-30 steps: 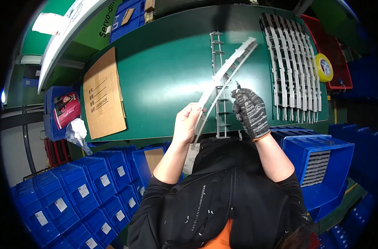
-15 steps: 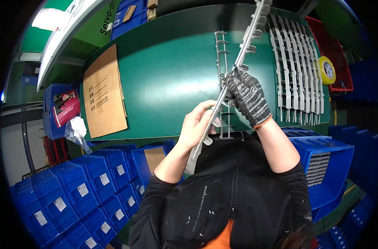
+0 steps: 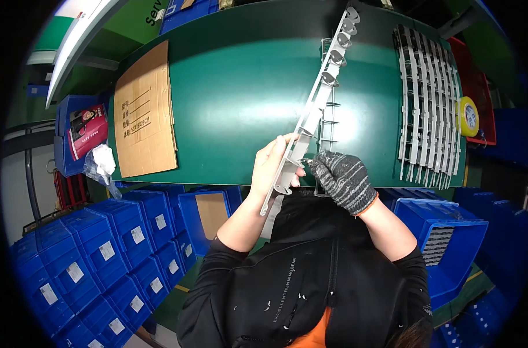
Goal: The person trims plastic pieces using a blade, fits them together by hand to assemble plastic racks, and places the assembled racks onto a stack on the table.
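My bare left hand point(image 3: 271, 165) is closed round the lower part of a long light-grey metal rail point(image 3: 314, 109). Rounded dark loops stick out along the rail's right side. Tilted, it runs from near my body up and to the right, above the table. My right hand point(image 3: 345, 181), in a grey-and-black knitted glove, has its fingers pinched together beside one of the rail's lower tabs; whatever sits between the fingertips is too small to make out. Behind the held rail, a second narrow rail with cross-pieces point(image 3: 330, 123) lies on the green table, partly hidden.
Several similar rails point(image 3: 429, 104) lie side by side at the right. Past them are a yellow tape roll point(image 3: 469, 116) and a red bin point(image 3: 485, 124). A cardboard sheet point(image 3: 145, 116) covers the table's left end. Blue crates point(image 3: 110, 232) stand below left; another blue crate point(image 3: 449, 232) is below right.
The held rail has turned so its loops face up more, and its far end has come into view. My right hand has let go higher up and moved down toward the rail's near end.
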### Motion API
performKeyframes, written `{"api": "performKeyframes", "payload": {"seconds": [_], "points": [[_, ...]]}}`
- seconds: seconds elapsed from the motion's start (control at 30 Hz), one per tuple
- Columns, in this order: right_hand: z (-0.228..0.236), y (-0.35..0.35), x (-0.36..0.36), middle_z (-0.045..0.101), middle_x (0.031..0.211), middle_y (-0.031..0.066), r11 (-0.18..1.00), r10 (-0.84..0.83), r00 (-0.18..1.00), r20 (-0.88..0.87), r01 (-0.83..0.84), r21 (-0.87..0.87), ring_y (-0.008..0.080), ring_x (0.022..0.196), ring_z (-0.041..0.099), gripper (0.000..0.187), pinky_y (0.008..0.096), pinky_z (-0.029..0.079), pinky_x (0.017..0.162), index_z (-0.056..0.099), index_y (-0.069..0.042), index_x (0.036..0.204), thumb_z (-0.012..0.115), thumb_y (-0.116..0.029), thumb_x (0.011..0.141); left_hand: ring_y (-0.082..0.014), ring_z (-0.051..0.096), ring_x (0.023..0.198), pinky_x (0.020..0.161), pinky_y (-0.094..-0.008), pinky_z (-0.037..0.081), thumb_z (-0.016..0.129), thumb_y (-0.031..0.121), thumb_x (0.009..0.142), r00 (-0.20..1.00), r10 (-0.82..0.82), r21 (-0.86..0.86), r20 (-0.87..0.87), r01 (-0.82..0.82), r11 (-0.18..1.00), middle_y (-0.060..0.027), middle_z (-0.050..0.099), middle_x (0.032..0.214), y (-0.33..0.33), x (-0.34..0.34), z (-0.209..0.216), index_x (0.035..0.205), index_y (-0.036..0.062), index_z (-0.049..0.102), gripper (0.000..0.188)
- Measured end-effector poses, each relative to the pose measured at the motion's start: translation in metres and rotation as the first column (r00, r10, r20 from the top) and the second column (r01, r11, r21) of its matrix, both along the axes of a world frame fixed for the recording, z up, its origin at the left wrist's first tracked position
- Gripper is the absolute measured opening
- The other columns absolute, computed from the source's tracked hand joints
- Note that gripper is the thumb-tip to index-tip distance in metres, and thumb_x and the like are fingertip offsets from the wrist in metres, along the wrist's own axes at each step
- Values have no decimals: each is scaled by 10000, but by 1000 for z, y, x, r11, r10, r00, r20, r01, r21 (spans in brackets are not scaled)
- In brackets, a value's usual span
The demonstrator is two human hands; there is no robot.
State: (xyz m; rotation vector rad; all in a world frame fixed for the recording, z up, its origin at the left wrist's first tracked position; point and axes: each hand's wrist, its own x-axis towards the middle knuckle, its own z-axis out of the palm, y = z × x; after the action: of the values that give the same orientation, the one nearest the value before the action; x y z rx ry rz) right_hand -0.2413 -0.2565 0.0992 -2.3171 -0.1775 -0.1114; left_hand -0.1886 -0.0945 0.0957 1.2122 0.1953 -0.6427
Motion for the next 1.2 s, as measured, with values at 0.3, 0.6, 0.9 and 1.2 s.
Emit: {"api": "performKeyframes", "payload": {"seconds": [0.3, 0.6, 0.9, 1.2], "points": [[-48, -12, 27, 582, 941, 151, 944, -243, 944, -221, 178, -277, 299, 841, 561, 328, 389, 461, 730, 613, -44, 899, 546, -349, 797, -187, 547, 413, 375, -253, 455, 432, 391, 901, 995, 73, -35, -64, -75, 997, -144, 570, 605, 29, 11, -62, 1147, -18, 465, 478], [-67, -7, 35, 533, 1029, 129, 812, -315, 901, -299, 93, -576, 280, 980, 492, 379, 378, 461, 796, 616, -51, 951, 549, -361, 743, -128, 608, 681, 589, -250, 496, 434, 139, 904, 881, -461, 566, 105, 328, 756, -76, 624, 799, 51, 10, -118, 1215, 31, 476, 332], [7, -8, -15, 564, 891, 97, 979, 83, 977, 197, -43, -198, 267, 832, 534, 191, 370, 480, 647, 621, -82, 738, 597, -229, 619, -141, 576, 827, 653, -243, 488, 504, 172, 880, 836, 216, 180, 504, -346, 921, -135, 566, 1024, 48, 100, -7, 1179, -39, 463, 369], [19, 20, -23, 563, 1003, 51, 918, 314, 924, 220, -237, -317, 234, 873, 549, 395, 339, 486, 647, 635, -138, 961, 658, -246, 582, -95, 482, 540, 460, -191, 370, 490, 243, 897, 651, 477, -275, 591, -393, 877, -29, 538, 700, 49, 104, 85, 875, 25, 546, 227]]}}
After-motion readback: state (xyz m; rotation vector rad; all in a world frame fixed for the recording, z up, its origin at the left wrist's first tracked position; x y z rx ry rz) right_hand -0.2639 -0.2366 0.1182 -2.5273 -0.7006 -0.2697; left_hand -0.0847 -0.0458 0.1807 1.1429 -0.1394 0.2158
